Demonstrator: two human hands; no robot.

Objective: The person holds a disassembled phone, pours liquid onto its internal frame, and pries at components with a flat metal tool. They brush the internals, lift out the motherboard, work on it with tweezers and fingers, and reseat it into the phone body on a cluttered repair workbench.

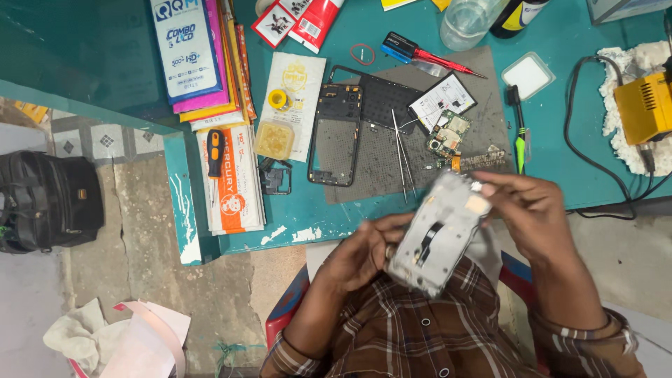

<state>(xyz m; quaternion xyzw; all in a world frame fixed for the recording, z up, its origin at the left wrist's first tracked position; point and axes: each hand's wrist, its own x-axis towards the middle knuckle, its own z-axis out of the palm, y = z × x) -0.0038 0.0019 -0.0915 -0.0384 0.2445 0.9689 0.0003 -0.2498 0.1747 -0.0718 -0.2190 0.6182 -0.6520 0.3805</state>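
Head view, lower centre of the frame: opened phone chassis (pixel 439 234) held over the lap, silver inner side up, dark flex strip down its middle; left hand (pixel 364 253) clasped round its lower left end, right hand (pixel 532 210) pinching its upper right corner with fingertips closed on the edge. Judged well into a teardown: black mid-frame (pixel 336 136) already off and lying on the grey work mat (pixel 420 150) at centre; small green circuit board (pixel 448 133) out and resting on the mat's right half beside a flat black-rimmed panel (pixel 442 98); tweezers (pixel 402 154) laid down between frame and board; red-shafted screwdriver (pixel 427 54) parked at the mat's upper edge; refitting or further stripping of the held chassis apparently left, which of the two not clear. Near edge of the teal table (pixel 560 140) running just above the hands, chassis tip overlapping it; open room below and to the left over the bare floor; right side crowded by black cables (pixel 581 140) and a yellow unit (pixel 644 105); stacked packets (pixel 210 70) filling the upper left.
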